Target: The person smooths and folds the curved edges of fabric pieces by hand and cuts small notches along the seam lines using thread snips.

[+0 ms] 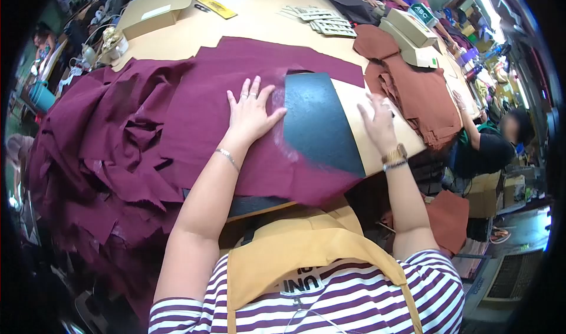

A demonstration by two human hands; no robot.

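My left hand lies flat with spread fingers on a maroon cloth, beside a cut-out curve in its edge. Pale smudges mark the cloth along that curve. A dark blue-green board shows through the gap, and a maroon strip crosses its lower part. To the right, my right hand is over the bare tabletop beside the board. Its fingers are apart and slightly blurred, and I make out nothing held in them.
Crumpled maroon cloth heaps at the left. Stacked rust-brown pieces lie at the right near box parts. Farther back are a carton, a yellow strip and printed cards. Another person sits at the right.
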